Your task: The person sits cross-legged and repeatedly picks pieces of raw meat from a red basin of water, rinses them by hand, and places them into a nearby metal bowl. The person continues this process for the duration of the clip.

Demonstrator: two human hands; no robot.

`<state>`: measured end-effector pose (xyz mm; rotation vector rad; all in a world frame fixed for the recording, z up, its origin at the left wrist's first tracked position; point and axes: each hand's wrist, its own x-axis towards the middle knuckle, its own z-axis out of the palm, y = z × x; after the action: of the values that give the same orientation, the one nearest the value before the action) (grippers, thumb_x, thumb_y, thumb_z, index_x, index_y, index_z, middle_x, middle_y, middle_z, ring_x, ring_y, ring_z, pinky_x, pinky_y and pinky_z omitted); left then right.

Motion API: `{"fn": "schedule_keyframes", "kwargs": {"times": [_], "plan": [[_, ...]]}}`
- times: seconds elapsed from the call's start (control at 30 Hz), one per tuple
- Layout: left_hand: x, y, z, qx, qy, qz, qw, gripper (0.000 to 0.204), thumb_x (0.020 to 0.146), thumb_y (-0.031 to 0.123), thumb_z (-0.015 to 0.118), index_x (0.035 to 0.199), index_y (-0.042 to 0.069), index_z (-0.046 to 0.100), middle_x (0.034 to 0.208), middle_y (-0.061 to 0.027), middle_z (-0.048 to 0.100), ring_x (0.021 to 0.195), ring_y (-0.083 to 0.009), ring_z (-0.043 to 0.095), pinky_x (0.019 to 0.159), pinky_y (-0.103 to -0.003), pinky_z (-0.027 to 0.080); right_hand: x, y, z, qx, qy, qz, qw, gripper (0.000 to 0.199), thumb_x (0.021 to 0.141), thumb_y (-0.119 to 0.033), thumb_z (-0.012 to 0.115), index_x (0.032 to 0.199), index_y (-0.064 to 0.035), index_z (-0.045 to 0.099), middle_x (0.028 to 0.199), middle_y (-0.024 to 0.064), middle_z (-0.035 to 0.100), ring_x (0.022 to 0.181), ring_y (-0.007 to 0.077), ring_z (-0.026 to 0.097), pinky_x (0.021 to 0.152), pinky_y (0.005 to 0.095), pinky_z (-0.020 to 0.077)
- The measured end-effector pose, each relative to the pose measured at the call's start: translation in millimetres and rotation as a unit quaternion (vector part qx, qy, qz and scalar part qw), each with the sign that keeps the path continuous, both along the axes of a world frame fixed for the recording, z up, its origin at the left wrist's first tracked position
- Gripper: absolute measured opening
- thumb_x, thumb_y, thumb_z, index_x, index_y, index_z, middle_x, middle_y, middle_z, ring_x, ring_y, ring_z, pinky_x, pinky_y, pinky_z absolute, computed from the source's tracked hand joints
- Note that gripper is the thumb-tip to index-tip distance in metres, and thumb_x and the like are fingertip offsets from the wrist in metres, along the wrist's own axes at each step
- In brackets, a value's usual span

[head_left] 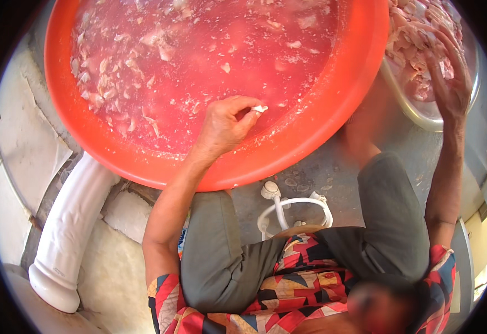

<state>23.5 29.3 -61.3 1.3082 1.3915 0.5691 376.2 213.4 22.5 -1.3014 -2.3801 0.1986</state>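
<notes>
Over the near part of a large red-orange basin (199, 179), my left hand (221, 127) pinches a small white scrap (260, 109) between thumb and fingertips. Cloudy reddish water (215, 72) fills the basin, and many pale scraps float in it, thickest on the left side. My right hand (452, 83) reaches to the far right, its fingers stretched out over a heap of pale pink raw meat pieces (419, 50). That heap fills a clear plastic tub (422, 119). Whether the right fingertips touch the pieces is hard to tell.
A white shower head (270, 190) with a coiled white hose (327, 209) lies on the grey floor (310, 178) between my legs. On the left a glossy white column (68, 239) lies beside pale stone slabs (115, 261). The tub stands close to the basin's right rim.
</notes>
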Motion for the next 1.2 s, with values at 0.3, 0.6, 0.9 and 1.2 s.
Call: {"fn": "schedule_keyframes", "kwargs": {"times": [0.3, 0.6, 0.9, 1.2], "plan": [[-8.4, 2.3, 38.6, -0.298, -0.331, 0.198, 0.873, 0.019, 0.089, 0.007, 0.049, 0.104, -0.002, 0.056, 0.09, -0.015, 0.065, 0.071, -0.0141, 0.063, 0.053, -0.019, 0.047, -131.3, -68.8, -1.1, -0.378, 0.192, 0.127, 0.897, 0.013, 0.075, 0.002, 0.059, 0.088, 0.0017, 0.06, 0.087, 0.0143, 0.063, 0.077, 0.0243, 0.063, 0.065, 0.0336, 0.0494], [-6.2, -1.8, 53.0, -0.289, -0.324, 0.18, 0.883, 0.013, 0.09, 0.012, 0.051, 0.098, 0.001, 0.051, 0.086, -0.0131, 0.064, 0.07, -0.0144, 0.064, 0.051, -0.019, 0.046, -182.6, -100.2, -24.8, -0.575, 0.243, 0.131, 0.77, 0.015, 0.077, -0.01, 0.063, 0.082, 0.0028, 0.057, 0.068, 0.0129, 0.061, 0.065, 0.0206, 0.062, 0.058, 0.032, 0.0488], [-5.1, -7.1, 56.0, -0.259, -0.24, 0.126, 0.927, 0.009, 0.087, 0.009, 0.054, 0.094, 0.002, 0.054, 0.085, -0.007, 0.065, 0.071, -0.0115, 0.062, 0.057, -0.021, 0.047, -171.7, -99.1, -19.1, -0.553, 0.239, 0.11, 0.79, 0.005, 0.077, -0.003, 0.059, 0.079, -0.0002, 0.056, 0.065, 0.0044, 0.058, 0.06, 0.0097, 0.055, 0.053, 0.0249, 0.0458], [-37.7, -21.7, 35.1, 0.04, 0.178, 0.022, 0.983, 0.022, 0.075, 0.004, 0.065, 0.096, 0.002, 0.061, 0.09, -0.0097, 0.063, 0.077, -0.0186, 0.061, 0.07, -0.029, 0.049, -35.2, -22.5, 5.4, -0.191, 0.298, -0.049, 0.934, 0.02, 0.086, -0.002, 0.056, 0.104, 0.0035, 0.06, 0.103, 0.0125, 0.061, 0.089, 0.014, 0.059, 0.075, 0.023, 0.0481]]}}
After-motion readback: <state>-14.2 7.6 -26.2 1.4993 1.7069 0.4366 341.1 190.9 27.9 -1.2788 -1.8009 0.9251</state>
